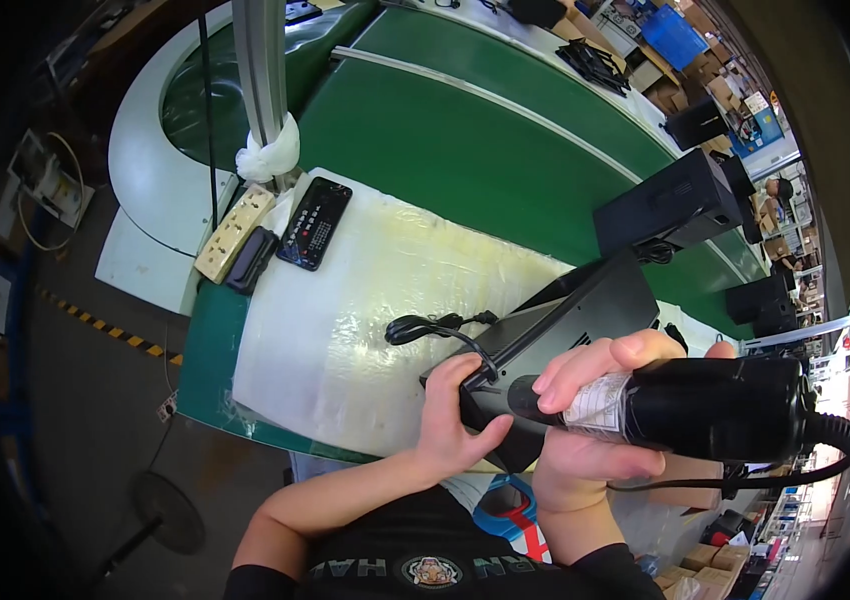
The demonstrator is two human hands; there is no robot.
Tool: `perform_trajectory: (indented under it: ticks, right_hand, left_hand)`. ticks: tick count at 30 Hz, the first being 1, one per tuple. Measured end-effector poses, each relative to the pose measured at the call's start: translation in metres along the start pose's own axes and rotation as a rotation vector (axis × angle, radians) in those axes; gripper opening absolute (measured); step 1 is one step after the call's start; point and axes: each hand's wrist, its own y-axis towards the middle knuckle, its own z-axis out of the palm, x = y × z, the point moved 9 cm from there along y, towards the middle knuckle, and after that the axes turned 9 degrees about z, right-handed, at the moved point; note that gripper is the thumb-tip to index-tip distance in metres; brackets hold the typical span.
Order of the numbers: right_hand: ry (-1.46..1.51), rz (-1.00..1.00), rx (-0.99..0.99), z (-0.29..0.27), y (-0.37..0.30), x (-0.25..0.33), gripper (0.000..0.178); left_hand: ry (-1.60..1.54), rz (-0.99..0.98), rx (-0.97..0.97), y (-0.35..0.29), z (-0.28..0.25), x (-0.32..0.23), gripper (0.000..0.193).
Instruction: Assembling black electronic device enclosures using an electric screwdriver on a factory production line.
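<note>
My right hand (595, 420) is wrapped round a black electric screwdriver (715, 408) with a pale label on its body and a ribbed cable guard at its rear. Its nose points left, and the bit reaches the near end of a black box-shaped device (570, 330). My left hand (455, 420) grips that end, fingers over the edge and thumb apart lower down. A black cable (435, 326) lies bundled just beyond the left fingertips. The exact spot where the bit meets the device is too small to make out.
A phone (314, 223) lies on the film-covered board (345, 350), beside a power strip (235, 233) and a dark case (252, 259). A metal post (261, 70) stands at the far left. Another black box (670, 205) sits on the green belt (445, 130).
</note>
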Motion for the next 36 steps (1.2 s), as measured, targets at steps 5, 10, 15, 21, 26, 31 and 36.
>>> perform_trajectory:
  ticks: [5,10,15,21,26,31,36]
  right_hand:
    - [0.161,-0.334,-0.128,-0.022,-0.007,0.028,0.057]
    - [0.285,-0.636,-0.292,-0.072,-0.038,0.057,0.056]
    - [0.324,-0.65,-0.526,-0.185,-0.115,0.049,0.058]
    - [0.433,-0.107,-0.618,-0.242,-0.189,-0.094,0.058]
    - [0.365,0.314,-0.594,-0.233,-0.226,-0.181,0.059]
    - [0.417,0.663,-0.225,-0.206,-0.236,-0.235,0.062]
    - [0.431,0.629,-0.129,-0.2,-0.229,-0.242,0.056]
  left_hand:
    - [-0.1,-0.083,0.424,-0.007,-0.004,0.039,0.085]
    - [0.159,-0.184,0.676,-0.007,0.005,0.064,0.091]
    - [0.014,-0.166,0.519,0.007,0.044,0.081,0.078]
    - [-0.71,-0.804,0.154,0.055,0.131,0.076,0.063]
    - [-0.964,-0.836,0.175,0.128,0.192,0.044,0.062]
    - [-0.909,-1.026,0.025,0.177,0.248,0.042,0.021]
    - [-1.169,-0.824,0.245,0.237,0.301,0.026,0.013]
